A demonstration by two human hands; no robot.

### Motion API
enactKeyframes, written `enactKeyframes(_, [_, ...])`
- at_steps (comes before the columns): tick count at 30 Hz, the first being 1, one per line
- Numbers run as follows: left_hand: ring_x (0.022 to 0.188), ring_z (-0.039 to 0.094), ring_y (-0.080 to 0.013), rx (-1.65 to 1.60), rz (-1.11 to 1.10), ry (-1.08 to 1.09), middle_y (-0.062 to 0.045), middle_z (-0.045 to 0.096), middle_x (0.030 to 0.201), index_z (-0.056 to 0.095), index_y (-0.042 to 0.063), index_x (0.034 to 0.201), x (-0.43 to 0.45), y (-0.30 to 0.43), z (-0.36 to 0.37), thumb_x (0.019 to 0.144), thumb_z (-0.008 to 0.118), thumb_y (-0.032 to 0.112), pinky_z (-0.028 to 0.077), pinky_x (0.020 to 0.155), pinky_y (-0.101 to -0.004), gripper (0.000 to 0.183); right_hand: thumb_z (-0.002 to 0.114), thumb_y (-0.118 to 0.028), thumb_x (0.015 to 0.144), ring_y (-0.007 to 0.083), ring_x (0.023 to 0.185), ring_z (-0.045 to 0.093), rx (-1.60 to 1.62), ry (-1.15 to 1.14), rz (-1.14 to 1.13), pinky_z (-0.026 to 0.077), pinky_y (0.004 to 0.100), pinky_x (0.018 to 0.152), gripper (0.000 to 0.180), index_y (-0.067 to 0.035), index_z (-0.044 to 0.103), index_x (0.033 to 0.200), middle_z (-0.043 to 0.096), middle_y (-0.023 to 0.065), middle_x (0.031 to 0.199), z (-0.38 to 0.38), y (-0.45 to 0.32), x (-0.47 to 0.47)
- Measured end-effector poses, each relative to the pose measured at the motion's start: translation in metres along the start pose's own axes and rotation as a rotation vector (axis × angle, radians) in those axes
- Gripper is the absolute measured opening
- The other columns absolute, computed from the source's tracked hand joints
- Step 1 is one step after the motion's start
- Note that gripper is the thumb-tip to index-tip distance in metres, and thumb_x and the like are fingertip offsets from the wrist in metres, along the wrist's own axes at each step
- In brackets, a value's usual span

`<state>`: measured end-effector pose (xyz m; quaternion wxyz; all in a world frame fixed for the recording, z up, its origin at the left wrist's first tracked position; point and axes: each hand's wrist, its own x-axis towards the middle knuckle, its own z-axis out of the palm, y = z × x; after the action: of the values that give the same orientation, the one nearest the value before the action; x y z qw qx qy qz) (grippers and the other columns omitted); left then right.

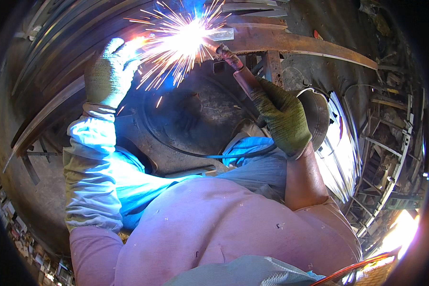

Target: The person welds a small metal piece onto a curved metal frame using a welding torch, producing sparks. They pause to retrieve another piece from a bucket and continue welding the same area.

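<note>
My right hand (286, 116), in a greenish knit glove, grips the handle of a welding torch (245, 77). The torch points up and left into a bright arc that throws sparks. Under the glare, near the torch tip, lies a short pale metal piece (224, 34) against a rusty steel beam (307, 43). My left hand (111, 73), gloved and lit blue-white, is raised left of the arc. Glare hides its fingertips and whatever they may touch. A dark cable (214, 156) loops beneath my right hand and across my lap.
Long metal strips (57, 46) lie at the upper left. A round metal container (314, 116) stands right of my right hand, beside a bundle of shiny metal strips (339, 153). A metal ladder-like frame (397, 178) and scrap lie farther right.
</note>
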<state>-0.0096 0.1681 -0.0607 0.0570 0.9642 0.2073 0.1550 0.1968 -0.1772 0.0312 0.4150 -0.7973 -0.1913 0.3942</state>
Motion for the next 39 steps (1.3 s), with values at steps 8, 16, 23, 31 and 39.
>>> enactKeyframes(8, [0.122, 0.077, -0.0364, -0.108, -0.155, -0.106, -0.019, 0.074, 0.141, 0.079, 0.003, 0.135, 0.001, 0.011, -0.004, 0.096, 0.089, 0.019, 0.063, 0.103, -0.0415, 0.044, 0.072, -0.036, 0.115, 0.0082, 0.1, 0.069, -0.032, 0.009, 0.029, 0.057, 0.0282, 0.092, 0.045, -0.009, 0.075, 0.15, 0.083, 0.0048, 0.116, 0.002, -0.004, 0.001])
enactKeyframes(16, [0.122, 0.076, -0.0357, -0.029, -0.052, -0.006, -0.017, 0.074, 0.139, 0.079, 0.003, 0.137, 0.0, 0.006, 0.003, 0.095, 0.089, 0.015, 0.061, 0.106, -0.0426, 0.045, 0.073, -0.034, 0.115, 0.0084, 0.099, 0.066, -0.044, 0.023, 0.073, 0.056, 0.0288, 0.092, 0.044, -0.008, 0.075, 0.15, 0.082, 0.0034, 0.114, 0.002, -0.009, -0.002])
enactKeyframes(23, [0.11, 0.078, -0.0337, -0.033, -0.029, 0.034, -0.01, 0.079, 0.127, 0.084, 0.008, 0.124, -0.003, -0.005, 0.008, 0.089, 0.093, 0.021, 0.065, 0.095, -0.0455, 0.039, 0.074, -0.035, 0.114, 0.0094, 0.097, 0.067, 0.027, 0.001, 0.026, 0.057, 0.0305, 0.092, 0.046, -0.008, 0.074, 0.151, 0.082, 0.0061, 0.114, 0.001, 0.003, 0.0])
enactKeyframes(31, [0.12, 0.076, -0.039, -0.053, -0.107, -0.096, -0.013, 0.07, 0.147, 0.077, 0.01, 0.142, 0.0, 0.011, -0.003, 0.096, 0.087, 0.02, 0.063, 0.103, -0.0458, 0.048, 0.072, -0.042, 0.114, 0.0106, 0.099, 0.07, -0.113, 0.015, 0.041, 0.058, 0.0308, 0.091, 0.049, -0.01, 0.074, 0.151, 0.083, 0.0092, 0.116, -0.002, 0.004, -0.003])
enactKeyframes(39, [0.123, 0.077, -0.0366, 0.02, -0.037, -0.059, -0.017, 0.076, 0.141, 0.081, 0.005, 0.133, 0.002, 0.005, -0.003, 0.098, 0.088, 0.025, 0.064, 0.103, -0.0447, 0.041, 0.074, -0.036, 0.114, 0.014, 0.102, 0.074, -0.099, 0.045, -0.009, 0.06, 0.0333, 0.094, 0.045, -0.007, 0.075, 0.148, 0.085, 0.0127, 0.117, 0.0, 0.012, -0.003])
